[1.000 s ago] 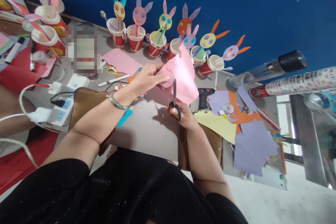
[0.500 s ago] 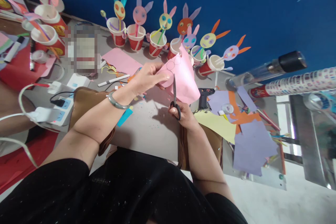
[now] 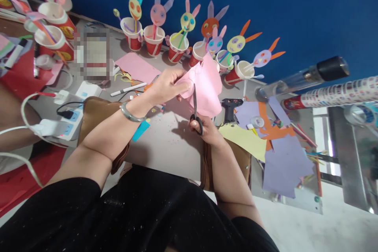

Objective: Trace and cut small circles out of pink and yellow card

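A sheet of pink paper [image 3: 208, 90] with drawn circles is pinched at its left part by my left hand [image 3: 169, 84], thumb on top. My right hand [image 3: 206, 129] is closed round the handles of black-handled scissors [image 3: 195, 104]. The scissor blades point away from me and lie at the paper, just right of my left thumb. The paper curls upward to the right of the blades. Both hands are above the grey table [image 3: 171, 145], where tiny paper scraps lie.
Paper cups [image 3: 154, 41] with paper rabbit heads line the back wall. A black glue gun [image 3: 230, 110], yellow paper [image 3: 245, 141] and purple paper [image 3: 286, 165] lie right. Left are a power strip [image 3: 72, 120], a marker [image 3: 128, 89] and pink paper [image 3: 137, 67]. Brown padding [image 3: 97, 120] edges the table.
The pink paper has turned and curled a little, so its drawn circles show less. The scissors have shifted slightly left along with it. Both hands keep their hold.
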`<state>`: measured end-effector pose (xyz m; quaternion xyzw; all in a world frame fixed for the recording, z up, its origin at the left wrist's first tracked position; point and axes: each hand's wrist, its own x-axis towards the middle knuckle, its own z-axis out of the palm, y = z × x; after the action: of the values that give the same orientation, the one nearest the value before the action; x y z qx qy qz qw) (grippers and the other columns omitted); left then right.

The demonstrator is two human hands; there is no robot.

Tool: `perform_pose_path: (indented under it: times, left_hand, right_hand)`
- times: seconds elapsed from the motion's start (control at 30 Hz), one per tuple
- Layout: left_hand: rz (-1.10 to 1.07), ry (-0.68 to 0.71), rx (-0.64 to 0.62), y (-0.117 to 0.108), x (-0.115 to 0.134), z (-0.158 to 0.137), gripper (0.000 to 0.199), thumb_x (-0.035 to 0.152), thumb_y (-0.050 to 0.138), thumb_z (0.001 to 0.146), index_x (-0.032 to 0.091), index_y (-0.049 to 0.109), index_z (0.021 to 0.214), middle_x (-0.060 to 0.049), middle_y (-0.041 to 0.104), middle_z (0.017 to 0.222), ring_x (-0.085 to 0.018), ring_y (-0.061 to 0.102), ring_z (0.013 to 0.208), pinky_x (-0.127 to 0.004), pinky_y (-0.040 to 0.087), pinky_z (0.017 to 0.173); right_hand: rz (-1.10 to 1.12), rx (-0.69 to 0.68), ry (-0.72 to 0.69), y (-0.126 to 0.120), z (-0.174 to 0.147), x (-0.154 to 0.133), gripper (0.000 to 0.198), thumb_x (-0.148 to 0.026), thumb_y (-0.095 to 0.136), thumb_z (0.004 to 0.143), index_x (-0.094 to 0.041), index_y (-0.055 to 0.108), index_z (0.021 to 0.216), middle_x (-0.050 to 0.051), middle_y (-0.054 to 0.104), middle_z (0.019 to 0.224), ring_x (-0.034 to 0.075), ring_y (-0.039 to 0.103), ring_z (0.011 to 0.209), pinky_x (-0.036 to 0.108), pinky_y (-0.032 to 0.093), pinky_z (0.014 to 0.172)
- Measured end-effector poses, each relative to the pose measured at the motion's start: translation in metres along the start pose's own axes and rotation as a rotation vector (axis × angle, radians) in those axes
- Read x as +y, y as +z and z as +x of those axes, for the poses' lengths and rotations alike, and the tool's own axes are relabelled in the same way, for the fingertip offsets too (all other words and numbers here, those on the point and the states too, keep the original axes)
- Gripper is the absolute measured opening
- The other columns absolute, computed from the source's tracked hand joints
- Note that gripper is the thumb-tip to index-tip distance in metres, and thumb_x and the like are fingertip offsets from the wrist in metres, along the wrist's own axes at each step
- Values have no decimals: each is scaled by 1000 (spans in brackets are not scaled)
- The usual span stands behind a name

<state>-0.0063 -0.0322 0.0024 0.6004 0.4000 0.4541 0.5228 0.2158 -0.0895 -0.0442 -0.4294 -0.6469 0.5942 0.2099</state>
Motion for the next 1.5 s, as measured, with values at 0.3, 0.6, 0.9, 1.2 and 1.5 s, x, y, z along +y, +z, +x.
perform_pose_path:
  times: [0.3,0.6,0.9,1.2,1.5]
  left_hand:
    - [72,0,-17,-3,0,-1,15,17,59,82,19,52,69,5,56,61,-8,58,46,-16,40,40]
    - [-41,-30,-64,-4,5,-2,11,19,62,81,19,56,71,4,55,62,-8,56,54,-20,48,49]
    - [-87,-21,-109,-4,9,-2,14,22,65,81,18,56,70,4,51,61,-6,48,53,-19,41,48]
    - [-54,-27,-115,-7,15,-3,16,21,65,81,18,54,70,4,50,61,-6,48,54,-19,40,48]
    - [-51,-51,-128,-8,17,-3,14,20,64,81,18,56,70,5,50,61,-7,49,55,-18,42,49]
  right_hand:
    - [-6,-41,11,-2,-1,1,72,-89,61,80,-19,60,66,-2,52,58,11,44,56,27,32,54]
    - [4,-83,-49,-6,-6,-3,72,-89,62,80,-19,58,64,-2,51,55,11,43,54,27,29,51]
    - [10,-44,-104,-6,-5,0,71,-86,63,82,-18,57,63,-3,49,56,10,40,53,28,28,52]
    - [-16,-29,-82,-6,-4,1,71,-88,64,80,-19,56,63,-3,49,56,11,39,54,28,28,53]
    - [-13,-4,-44,-5,-4,0,72,-90,65,76,-21,51,62,-4,44,57,10,36,55,28,26,53]
